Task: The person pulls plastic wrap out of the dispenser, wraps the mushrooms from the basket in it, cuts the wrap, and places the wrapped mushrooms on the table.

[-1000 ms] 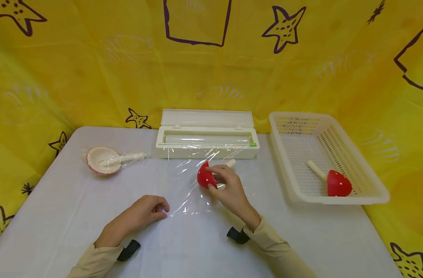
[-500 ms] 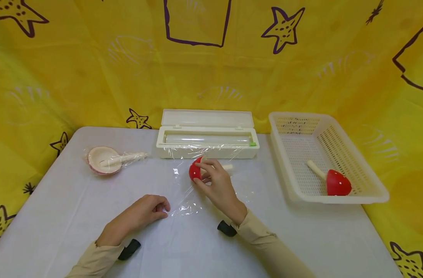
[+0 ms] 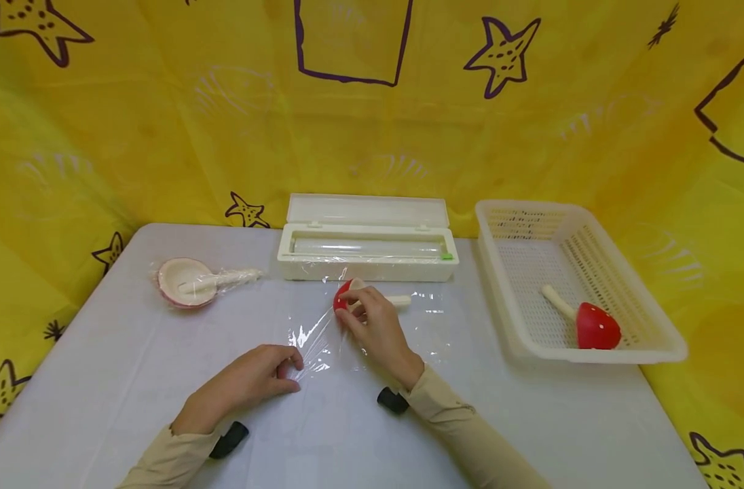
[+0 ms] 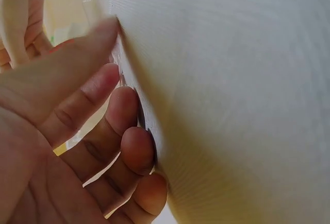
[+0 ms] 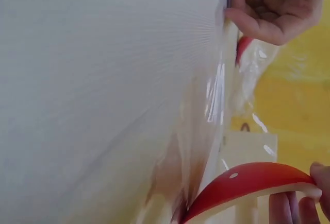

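Right hand pinches the red ladle by its bowl, over clear film before the box. Left hand curves loosely at the film's edge, its hold unclear; an uneven pull could crease or tear the film.

Yellow curtain behind the table, dark-outlined starfish on it, faint pale fish too. Table white. Off-white slotted basket on table, right side.
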The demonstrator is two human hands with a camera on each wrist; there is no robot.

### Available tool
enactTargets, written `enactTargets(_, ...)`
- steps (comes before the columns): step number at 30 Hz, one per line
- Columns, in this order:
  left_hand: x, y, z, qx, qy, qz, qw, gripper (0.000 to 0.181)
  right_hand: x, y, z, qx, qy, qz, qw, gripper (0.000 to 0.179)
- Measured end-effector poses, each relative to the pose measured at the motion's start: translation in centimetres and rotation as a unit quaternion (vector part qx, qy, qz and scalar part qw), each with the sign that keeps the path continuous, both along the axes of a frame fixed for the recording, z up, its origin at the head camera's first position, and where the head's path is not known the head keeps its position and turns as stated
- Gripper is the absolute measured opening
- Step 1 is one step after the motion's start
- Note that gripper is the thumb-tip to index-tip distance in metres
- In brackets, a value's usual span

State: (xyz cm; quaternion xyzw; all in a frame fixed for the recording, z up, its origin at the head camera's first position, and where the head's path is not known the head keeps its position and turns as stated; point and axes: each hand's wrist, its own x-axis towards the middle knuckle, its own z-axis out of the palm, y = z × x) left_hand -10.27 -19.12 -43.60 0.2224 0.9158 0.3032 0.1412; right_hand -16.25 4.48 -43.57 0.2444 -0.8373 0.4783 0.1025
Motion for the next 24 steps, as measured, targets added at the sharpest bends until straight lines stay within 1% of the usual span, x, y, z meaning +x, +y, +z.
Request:
enactTargets(5, 0.0, 0.0, 0.1, -0.004, 0.002, -0.001, 1.0, 0.016, 0.1, -0.3, 0.1, -0.028, -0.032, 0.009, 0.9991, 0.026)
enactTargets(8, 0.0, -0.1, 0.1, -0.005, 0.002, 0.0, 1.0, 0.015, 0.1, -0.3, 0.1, -0.024, -0.047, 0.015, 0.9985, 0.028)
enactTargets(17, -0.1, -0.1, 0.1, -0.007, 0.011, -0.003, 0.9999, 0.013, 0.3, 0.8, 0.2, -0.013, -0.039, 0.029, 0.9987, 0.047)
enactTargets(24, 0.0, -0.1, 0.1, -0.006, 0.015, -0.003, 0.9999, 0.012, 0.4, 3.2, 0.5, -0.013, -0.022, 0.021, 0.9994, 0.046)
